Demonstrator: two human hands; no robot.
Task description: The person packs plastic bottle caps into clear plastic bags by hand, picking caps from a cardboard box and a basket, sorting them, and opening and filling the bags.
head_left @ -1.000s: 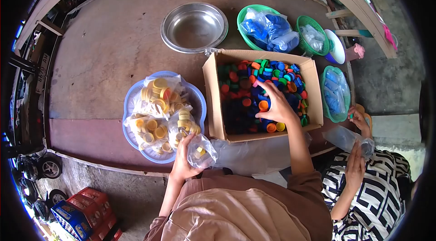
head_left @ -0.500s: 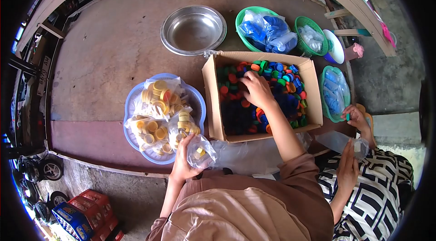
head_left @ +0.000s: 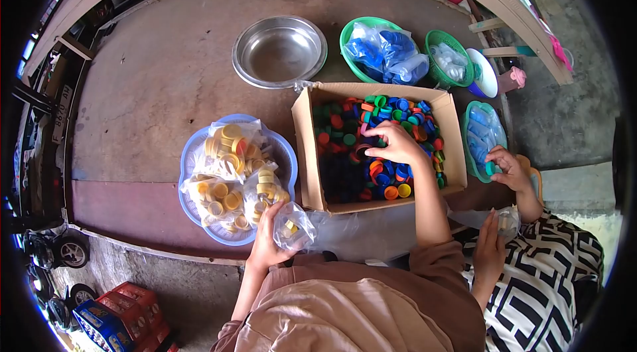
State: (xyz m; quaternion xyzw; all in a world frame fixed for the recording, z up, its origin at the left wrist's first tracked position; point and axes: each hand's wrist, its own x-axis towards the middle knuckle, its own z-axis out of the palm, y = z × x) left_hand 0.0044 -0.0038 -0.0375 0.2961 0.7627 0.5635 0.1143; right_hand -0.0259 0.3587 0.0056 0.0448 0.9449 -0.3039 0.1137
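My left hand (head_left: 267, 239) holds a small clear plastic bag (head_left: 294, 228) with a few yellow caps inside, at the near rim of a light-blue basket (head_left: 289, 165). Bags of yellow caps (head_left: 232, 153) fill that basket. Over the cardboard box (head_left: 306, 146), my right hand (head_left: 403, 147) has its thumb and fingers apart, above a heap of red, blue, green and orange bottle caps (head_left: 391, 113). A pinkish cap lies by its fingertips; whether they touch it I cannot tell.
A metal bowl (head_left: 279, 52) stands behind the box. Green baskets (head_left: 346, 53) with bagged items are at the back and right. At the right, a co-worker's hands (head_left: 511, 173) hold a teal cap and a clear bag, close to the box.
My right hand has moved within the box, first left, then back right, and its fingers are apart. My left hand keeps its bag. The co-worker's cap hand has risen to the green basket's edge.
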